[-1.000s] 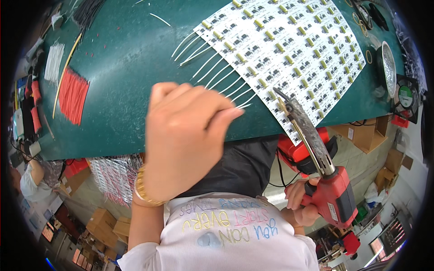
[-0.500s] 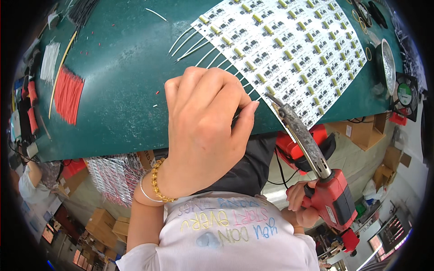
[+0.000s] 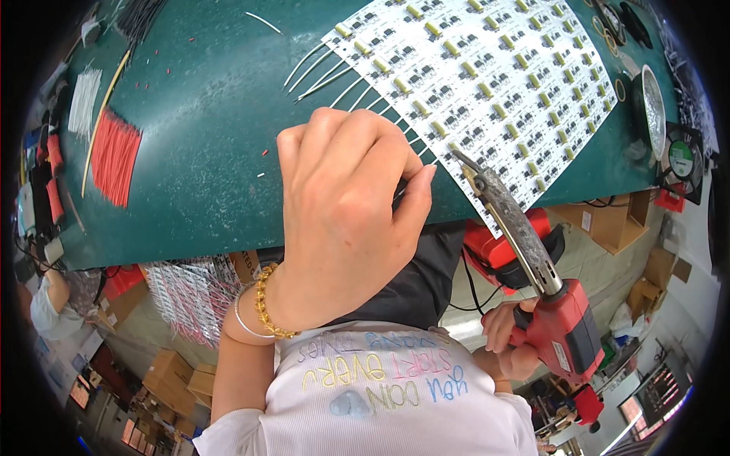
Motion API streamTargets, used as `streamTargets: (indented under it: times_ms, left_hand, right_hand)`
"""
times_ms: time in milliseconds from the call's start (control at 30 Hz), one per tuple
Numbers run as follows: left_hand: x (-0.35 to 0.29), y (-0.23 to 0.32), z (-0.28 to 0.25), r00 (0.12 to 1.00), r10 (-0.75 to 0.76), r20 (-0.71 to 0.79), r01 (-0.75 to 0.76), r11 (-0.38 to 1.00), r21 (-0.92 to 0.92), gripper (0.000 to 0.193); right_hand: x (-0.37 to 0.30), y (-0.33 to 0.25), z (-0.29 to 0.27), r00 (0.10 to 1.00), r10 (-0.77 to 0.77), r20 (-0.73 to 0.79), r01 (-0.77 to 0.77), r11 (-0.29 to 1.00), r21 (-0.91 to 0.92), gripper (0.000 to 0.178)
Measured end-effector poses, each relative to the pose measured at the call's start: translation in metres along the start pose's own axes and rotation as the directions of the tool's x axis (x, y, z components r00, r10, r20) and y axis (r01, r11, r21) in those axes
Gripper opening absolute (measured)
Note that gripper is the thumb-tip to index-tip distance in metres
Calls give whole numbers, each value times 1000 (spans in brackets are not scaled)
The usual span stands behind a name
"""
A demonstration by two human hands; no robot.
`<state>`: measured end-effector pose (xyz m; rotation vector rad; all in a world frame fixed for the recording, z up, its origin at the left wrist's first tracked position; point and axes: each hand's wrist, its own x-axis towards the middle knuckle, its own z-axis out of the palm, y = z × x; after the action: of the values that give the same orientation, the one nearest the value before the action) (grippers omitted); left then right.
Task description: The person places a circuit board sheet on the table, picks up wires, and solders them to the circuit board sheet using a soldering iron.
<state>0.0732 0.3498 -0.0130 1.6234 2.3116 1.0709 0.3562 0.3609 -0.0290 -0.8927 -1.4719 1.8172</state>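
My left hand [image 3: 346,205] is closed at the near left edge of a white circuit board panel [image 3: 475,99]. Its thumb and forefinger pinch a short white wire [image 3: 434,162] whose far end meets the board. More white wires [image 3: 346,92] stick out along that edge, some partly hidden behind the hand. My right hand [image 3: 506,343] grips the handle of a red soldering gun [image 3: 564,330]. The gun's dark tip [image 3: 465,159] is at the board's edge, close to the pinched wire. Yellow components and small black chips cover the panel in rows.
Red wires [image 3: 116,161], white wires [image 3: 84,104] and a yellow stick [image 3: 104,125] lie at the left of the green table [image 3: 205,175]. On the right stand a metal bowl [image 3: 649,114] and a small fan [image 3: 679,158]. A red stool [image 3: 506,243] sits below the table's edge.
The soldering gun's tip has shifted slightly right and away from me along the board. My left hand stays nearly in place, with its thumb moved a little.
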Motion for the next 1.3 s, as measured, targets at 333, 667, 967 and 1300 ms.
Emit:
streamTargets:
  times_ms: [333,667,967,1300]
  left_hand:
    - [1,3,-11,999,10,32,-9,1000,-24,13]
    - [78,-100,-77,836,437,333,-549,678,488,16]
    - [87,-98,-74,815,484,317,-579,698,422,13]
    - [24,-70,-80,978,-206,29,207,955,-212,17]
  right_hand:
    - [25,-3,15,993,-116,36,115,993,17,67]
    - [27,-2,16,990,-138,-22,139,987,84,75]
    - [16,-11,25,992,-12,-123,26,993,113,77]
    - [22,-3,22,991,-135,-23,136,988,70,65]
